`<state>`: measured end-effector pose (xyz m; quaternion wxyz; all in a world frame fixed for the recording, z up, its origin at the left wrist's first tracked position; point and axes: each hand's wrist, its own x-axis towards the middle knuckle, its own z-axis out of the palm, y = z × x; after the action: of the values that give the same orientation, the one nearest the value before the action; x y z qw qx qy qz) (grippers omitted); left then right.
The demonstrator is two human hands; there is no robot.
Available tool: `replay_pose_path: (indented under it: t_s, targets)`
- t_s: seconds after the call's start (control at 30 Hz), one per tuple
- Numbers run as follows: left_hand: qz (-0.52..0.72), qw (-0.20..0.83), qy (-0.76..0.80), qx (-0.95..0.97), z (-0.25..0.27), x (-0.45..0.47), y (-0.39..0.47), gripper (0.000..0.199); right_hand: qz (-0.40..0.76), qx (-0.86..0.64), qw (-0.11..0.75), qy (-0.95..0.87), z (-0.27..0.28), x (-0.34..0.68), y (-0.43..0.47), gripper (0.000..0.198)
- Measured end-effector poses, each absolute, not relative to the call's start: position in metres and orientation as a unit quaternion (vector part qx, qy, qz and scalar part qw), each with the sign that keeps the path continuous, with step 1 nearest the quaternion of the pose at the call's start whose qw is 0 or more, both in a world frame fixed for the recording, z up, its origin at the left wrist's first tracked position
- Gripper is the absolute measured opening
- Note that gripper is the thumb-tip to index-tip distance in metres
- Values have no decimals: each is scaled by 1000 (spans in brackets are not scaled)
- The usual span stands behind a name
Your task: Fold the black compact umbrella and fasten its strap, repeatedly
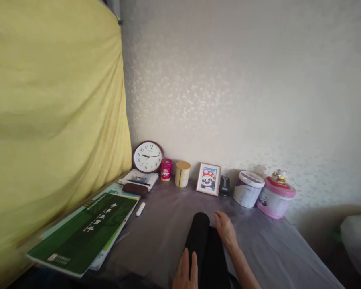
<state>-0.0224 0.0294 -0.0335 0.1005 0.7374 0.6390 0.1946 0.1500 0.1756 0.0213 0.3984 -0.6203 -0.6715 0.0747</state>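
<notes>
A long black piece that looks like folded cloth (197,237) lies on the grey-covered table, its far end rounded. A flatter black part spreads along its right side. My left hand (185,273) rests against the near left side of the black cloth, with fingers stretched out and a gap between them. Beside the far right edge of the cloth is my right hand (226,230), its fingers loosely bent and nothing visible in them. Whether those fingertips touch the cloth I cannot tell. The near end of the cloth runs out of the picture.
Along the wall stand a clock (148,157), a pink can (166,170), a yellow-lidded can (182,174), a framed panda picture (208,179), a black device (224,186) and two tubs (248,189). Green books (87,230), a brown case (135,189) and a white stick-like object (140,209) lie left.
</notes>
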Motion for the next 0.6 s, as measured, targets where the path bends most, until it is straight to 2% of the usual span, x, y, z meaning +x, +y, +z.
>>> replay_pose_path:
  t_s: [0.13,0.33,0.5,0.6]
  targets:
    - [158,161,622,750,-13,-29,27,83,234,-684,366,-586,16,184,129,42]
    - [119,183,617,756,5,-36,19,95,366,-659,346,-558,22,160,75,55]
    - [98,229,628,738,14,-36,17,99,347,-661,334,-575,27,144,77,58]
    - [91,257,630,727,18,-36,16,101,263,-691,328,-588,25,149,79,54]
